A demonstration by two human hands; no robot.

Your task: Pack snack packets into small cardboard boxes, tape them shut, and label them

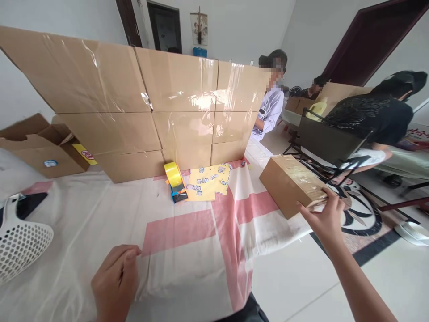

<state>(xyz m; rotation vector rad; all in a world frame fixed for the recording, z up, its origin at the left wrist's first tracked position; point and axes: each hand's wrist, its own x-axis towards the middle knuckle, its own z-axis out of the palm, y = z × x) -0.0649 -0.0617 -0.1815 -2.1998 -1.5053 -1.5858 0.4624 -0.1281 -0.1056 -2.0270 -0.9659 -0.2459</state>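
My right hand (326,214) grips the near end of a small closed cardboard box (284,185), thumb low on one side and fingers over the top edge. Clear tape shines along the box top. The box is tilted at the right edge of the cloth-covered table. My left hand (117,277) is curled into a loose fist over the cloth at the front, with nothing visible in it. Farther back stands a tape dispenser (174,182) with a yellow roll. Beside it lie yellow sheets (208,182) with small grey and white pieces on them.
Stacked, taped cardboard boxes (181,89) form a wall across the back of the table (181,268). An open carton (47,147) is at left, a white perforated basket (23,241) nearer. One person (273,105) is behind the stack; another (368,114) sits at right by a dark chair (330,141).
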